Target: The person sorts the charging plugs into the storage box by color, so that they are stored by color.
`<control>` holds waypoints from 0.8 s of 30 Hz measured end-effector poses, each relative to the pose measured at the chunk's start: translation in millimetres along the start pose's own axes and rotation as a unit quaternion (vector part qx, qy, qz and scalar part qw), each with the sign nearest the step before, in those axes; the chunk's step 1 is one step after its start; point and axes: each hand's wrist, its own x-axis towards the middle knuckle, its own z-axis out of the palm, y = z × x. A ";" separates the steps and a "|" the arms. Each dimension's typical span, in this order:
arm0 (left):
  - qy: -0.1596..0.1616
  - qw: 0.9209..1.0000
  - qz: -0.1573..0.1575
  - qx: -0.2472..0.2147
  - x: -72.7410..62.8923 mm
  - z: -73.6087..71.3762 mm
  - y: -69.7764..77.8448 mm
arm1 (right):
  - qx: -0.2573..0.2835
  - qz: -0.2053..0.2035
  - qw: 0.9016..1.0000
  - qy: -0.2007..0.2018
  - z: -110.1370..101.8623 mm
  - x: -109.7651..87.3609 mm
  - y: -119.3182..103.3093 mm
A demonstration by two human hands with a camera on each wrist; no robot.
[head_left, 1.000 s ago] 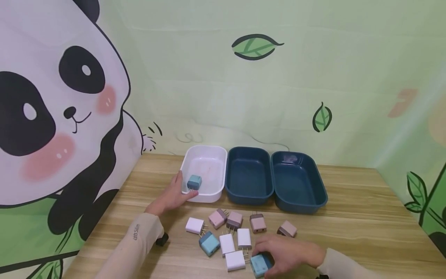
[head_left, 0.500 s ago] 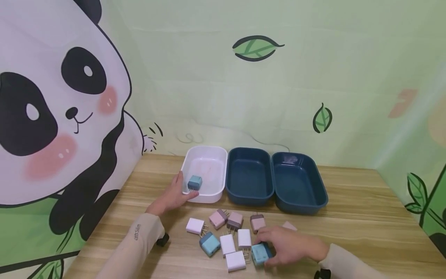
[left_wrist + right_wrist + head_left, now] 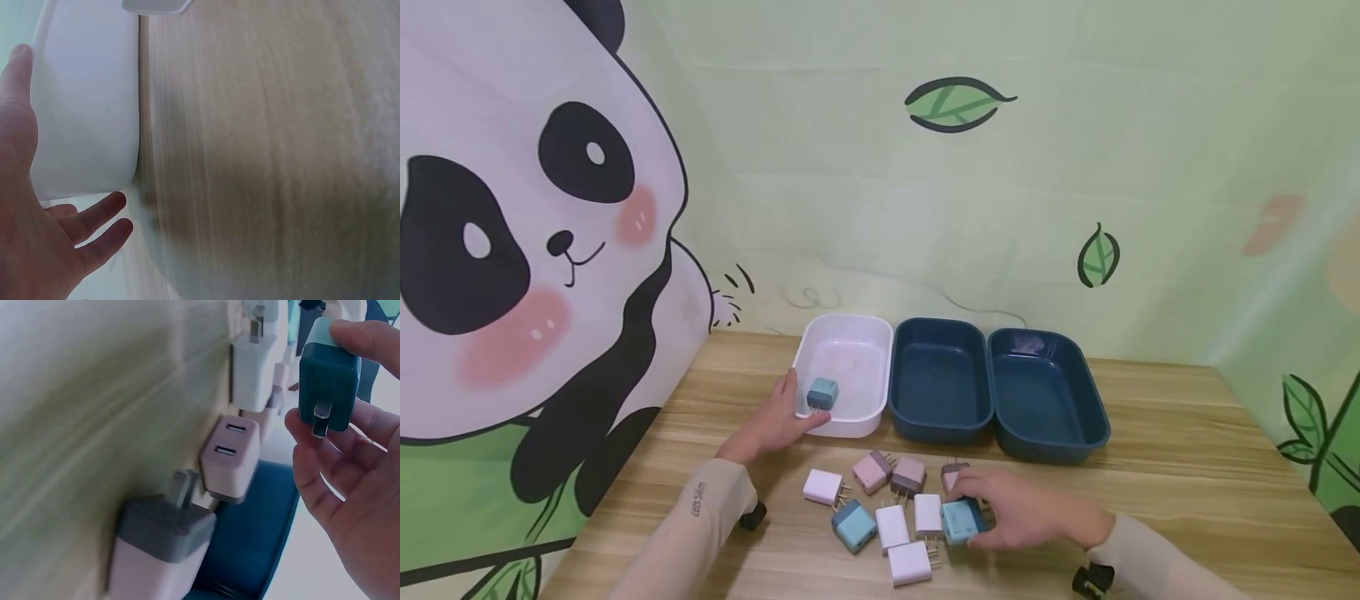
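My right hand [image 3: 1018,510] pinches a two-tone teal charger plug [image 3: 958,522] between thumb and fingers. In the right wrist view this charger plug [image 3: 331,375] is clear of the table, its metal prongs toward the camera. My left hand [image 3: 777,421] touches the near left corner of a white tray [image 3: 850,428], thumb along the front and fingers spread at the side. Inside that tray lies another teal charger plug [image 3: 823,393]. On the table are several white charger plugs [image 3: 910,563], several pink ones [image 3: 908,476] and a teal one [image 3: 853,526].
Two dark blue trays [image 3: 940,427], [image 3: 1052,448] stand in a row to the right of the white one. Behind them is a pale green backdrop [image 3: 820,208] with a panda and leaves. The wooden tabletop [image 3: 1172,467] extends to the right.
My right hand has raised the teal charger plug from the table and moved it slightly forward, now overlapping the pink ones behind. My left hand stays at the white tray.
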 end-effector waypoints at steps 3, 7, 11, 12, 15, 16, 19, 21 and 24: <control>0.001 1.000 0.000 -0.002 0.1 0.2 -0.3 | -0.016 0.011 1.000 0.004 -5.8 2.4 -0.6; 0.002 1.000 0.003 -0.005 0.0 -0.3 -0.3 | -0.044 0.007 0.999 0.021 -11.1 6.6 0.6; 0.003 1.000 0.008 -0.003 -1.0 -1.5 1.2 | -0.036 0.009 0.999 0.029 -14.6 10.5 3.2; 0.003 1.000 0.008 -0.001 -1.2 -1.9 1.6 | -0.033 0.011 0.999 0.029 -15.3 11.4 3.8; 0.002 1.000 0.009 -0.001 -1.9 -2.7 2.7 | -0.026 0.016 0.999 0.033 -18.4 13.9 4.4; 0.002 1.000 0.008 -0.001 -2.0 -2.8 2.9 | -0.025 0.016 0.999 0.035 -19.4 14.8 4.4; 0.002 1.000 0.008 -0.002 -2.0 -2.8 2.8 | -0.027 0.018 0.999 0.040 -23.3 17.7 3.9; 0.003 1.000 0.007 -0.002 -1.5 -2.3 2.3 | -0.026 0.022 0.999 0.042 -26.0 19.6 3.6; 0.004 1.000 0.004 -0.004 -0.3 -1.2 0.8 | -0.024 0.024 0.998 0.045 -28.8 22.9 4.1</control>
